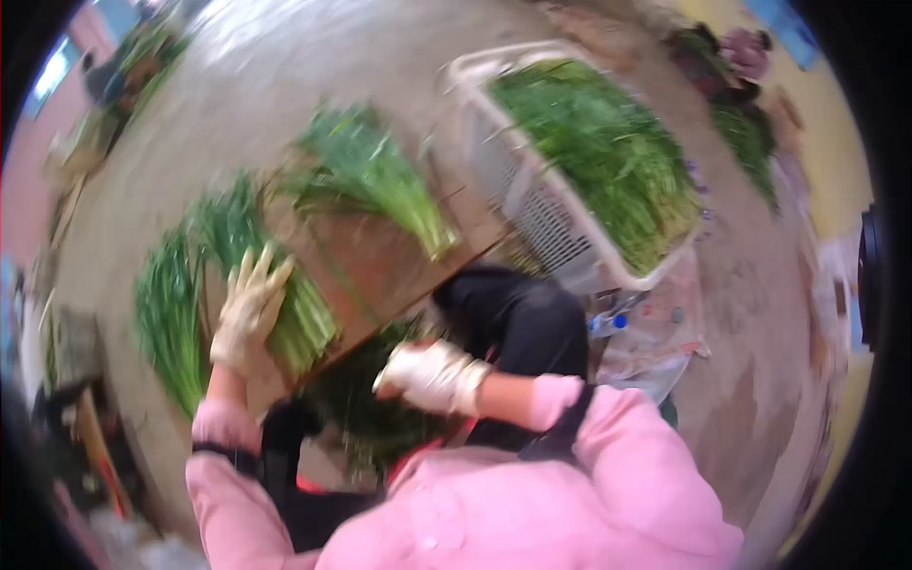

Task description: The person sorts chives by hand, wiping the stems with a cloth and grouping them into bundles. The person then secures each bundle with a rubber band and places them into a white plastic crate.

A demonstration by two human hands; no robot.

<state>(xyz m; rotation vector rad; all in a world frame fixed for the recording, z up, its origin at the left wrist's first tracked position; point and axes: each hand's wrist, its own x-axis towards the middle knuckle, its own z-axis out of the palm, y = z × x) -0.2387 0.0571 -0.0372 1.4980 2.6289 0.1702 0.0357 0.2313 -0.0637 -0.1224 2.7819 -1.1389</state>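
My left hand [249,309], in a pale glove, lies with its fingers spread on a bunch of long-stemmed greens [302,328]. The pale stem ends point toward me. Left of that hand is another bunch of greens [171,313]. My right hand [427,375], also gloved, is closed in front of my body, above loose dark greens [366,408] between my legs. Blur hides whether anything is in its fingers. A third bunch of greens [375,176] rests on a brownish board [356,256], ahead of both hands.
A white plastic crate [518,180] full of greens [608,152] stands at the right. Beside my knee are a blue-capped bottle [608,324] and a sack [660,313]. Two other people [744,52] with piles of greens [746,142] appear along the far edges.
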